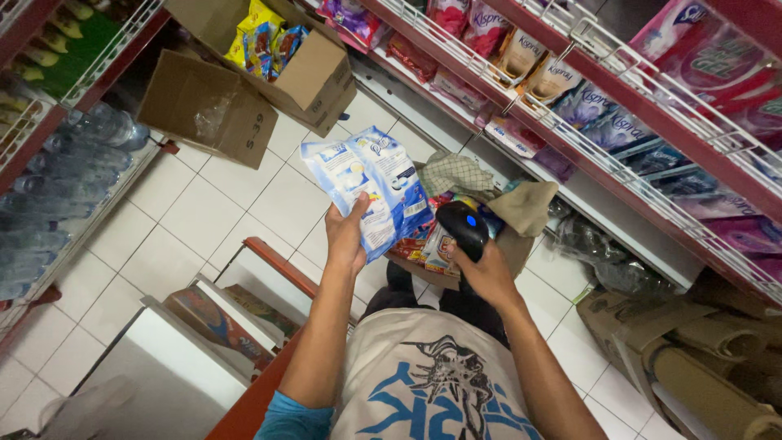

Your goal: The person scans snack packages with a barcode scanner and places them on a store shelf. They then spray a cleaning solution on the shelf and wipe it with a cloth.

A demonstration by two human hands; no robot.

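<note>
My left hand [345,236] grips the lower edge of a blue and white plastic packet [368,186], held up flat in front of me over the tiled floor. My right hand [487,273] holds a black handheld scanner [462,227] with a small blue light, just to the right of the packet and close to its lower corner. Below both hands sits an open cardboard box [444,261] filled with colourful packets, partly hidden by the hands and the scanner.
Red wire-fronted shelves [619,155] with pouches run along the right. Open cardboard boxes [244,81] lie on the floor ahead. Water bottles [73,171] fill a rack at left. Flattened cardboard [692,350] lies at right. A white cabinet with a red edge [187,358] stands at lower left.
</note>
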